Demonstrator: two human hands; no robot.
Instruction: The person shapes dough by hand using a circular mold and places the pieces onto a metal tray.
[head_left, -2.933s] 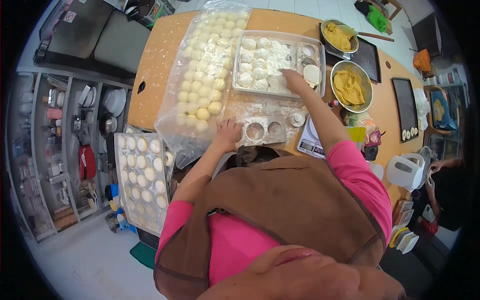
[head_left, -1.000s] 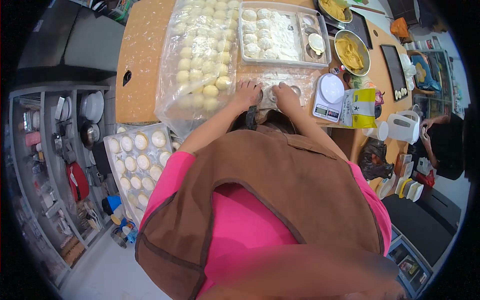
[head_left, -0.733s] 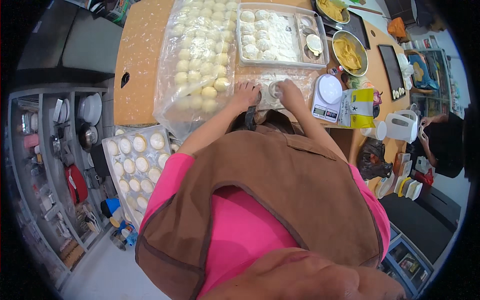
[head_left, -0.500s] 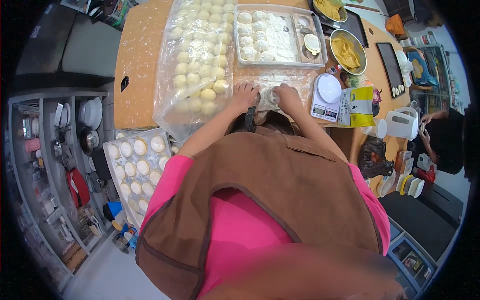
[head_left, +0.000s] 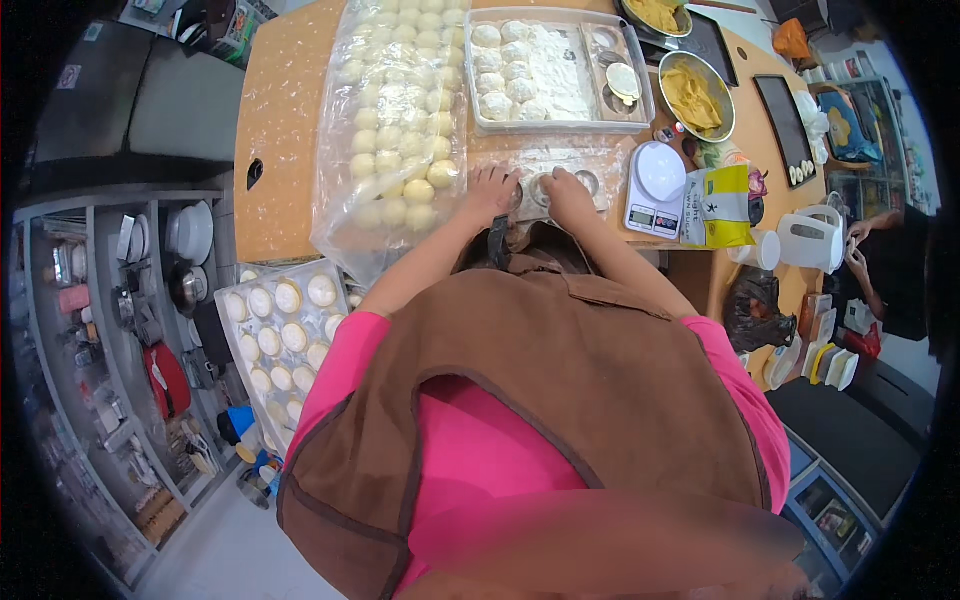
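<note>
Pale mould (head_left: 529, 189) sits just nearside of the tub (head_left: 560, 128); left hand (head_left: 490, 192) touches it, grip spread; right hand's (head_left: 568, 196) grip can't be told. Discs (head_left: 294, 336) nearside-left of the tub seem done; balls (head_left: 417, 191) left of it, unstarted.

- My right fingers (head_left: 564, 188) cover part of a pale round piece (head_left: 540, 192), its kind too small to tell.
- My left fingers (head_left: 489, 186) hide the patch of desk (head_left: 275, 120) beneath them.
- Cloudy plastic (head_left: 343, 215) blurs the nearest dough balls (head_left: 394, 212); the upper edge crops the farthest.
- My pink sleeve (head_left: 343, 352) screens part of a tray (head_left: 277, 318).
- At right, whatever a co-worker's hands (head_left: 872, 225) hold is too small to identify.
</note>
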